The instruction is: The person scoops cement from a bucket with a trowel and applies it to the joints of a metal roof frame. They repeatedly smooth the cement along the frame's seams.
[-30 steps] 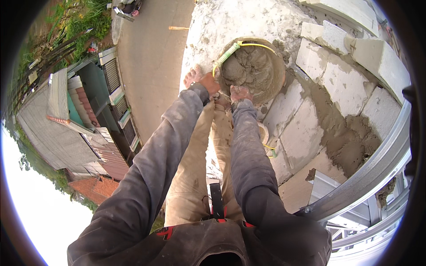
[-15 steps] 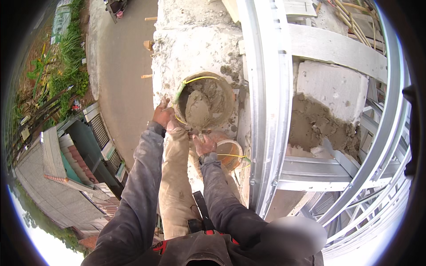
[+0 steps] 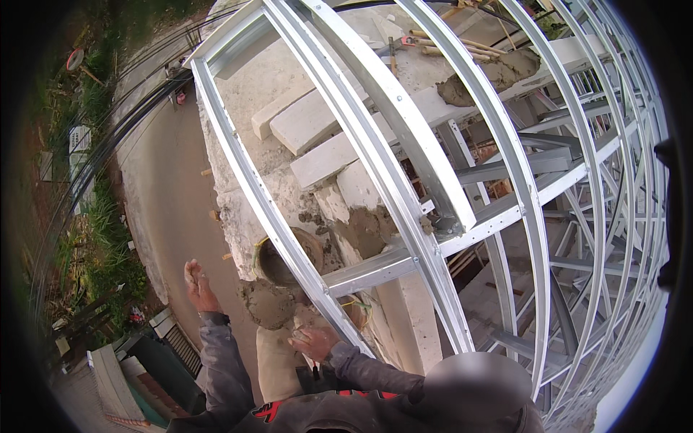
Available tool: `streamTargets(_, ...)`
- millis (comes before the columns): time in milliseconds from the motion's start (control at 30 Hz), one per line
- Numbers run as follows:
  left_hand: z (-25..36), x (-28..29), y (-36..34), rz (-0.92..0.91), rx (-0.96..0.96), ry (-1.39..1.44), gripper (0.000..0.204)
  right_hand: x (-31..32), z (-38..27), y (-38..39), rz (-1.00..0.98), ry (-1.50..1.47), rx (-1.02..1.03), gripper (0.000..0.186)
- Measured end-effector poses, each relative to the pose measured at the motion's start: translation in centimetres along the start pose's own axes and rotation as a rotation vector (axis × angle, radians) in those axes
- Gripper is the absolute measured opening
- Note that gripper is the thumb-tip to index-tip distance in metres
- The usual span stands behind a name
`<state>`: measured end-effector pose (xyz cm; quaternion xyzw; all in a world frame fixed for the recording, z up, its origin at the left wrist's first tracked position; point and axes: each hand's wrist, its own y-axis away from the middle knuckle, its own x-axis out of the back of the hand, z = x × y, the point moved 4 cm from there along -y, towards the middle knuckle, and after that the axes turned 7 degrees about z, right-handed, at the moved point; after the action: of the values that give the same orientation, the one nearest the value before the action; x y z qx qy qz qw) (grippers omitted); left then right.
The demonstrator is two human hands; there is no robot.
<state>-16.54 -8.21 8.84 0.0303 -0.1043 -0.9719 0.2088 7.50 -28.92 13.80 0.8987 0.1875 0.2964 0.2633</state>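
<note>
My left hand (image 3: 201,287) is raised off to the left over the road, its fingers stretched and holding nothing. Close to my body, my right hand (image 3: 315,342) is closed around what looks like a trowel handle, mostly hidden by the fingers. In front of that hand sits a rounded heap of wet grey mortar (image 3: 270,304), which covers the blade. Just beyond the heap stands a mortar-caked bucket (image 3: 317,249), partly behind a metal stud. A smaller bucket (image 3: 355,312) is next to my right hand, also half hidden by the stud.
Curved silver metal framing (image 3: 404,209) spans the middle and right. Pale blocks (image 3: 307,126) lie on the wall top ahead, with spread mortar (image 3: 364,231) nearer. To the left, the wall drops to a road (image 3: 170,195). Dark cables (image 3: 119,133) cross at upper left.
My left hand has left the bucket rim and moved left. My right hand has drawn back toward me, and the mortar heap has come out of the bucket. The view has tilted up, showing more framing.
</note>
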Motion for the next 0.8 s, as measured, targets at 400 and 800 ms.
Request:
streamTargets(400, 15.7, -19.7, 5.4, -0.397, -0.159, 0.121, 0.05, 28.9, -7.0, 17.1, 0.203, 0.079, -0.217, 0.056)
streamTargets(800, 17.8, -36.8, 16.1, -0.721, -0.565, -0.394, 0.07, 43.7, -8.4, 23.1, 0.484, -0.318, -0.229, 0.04)
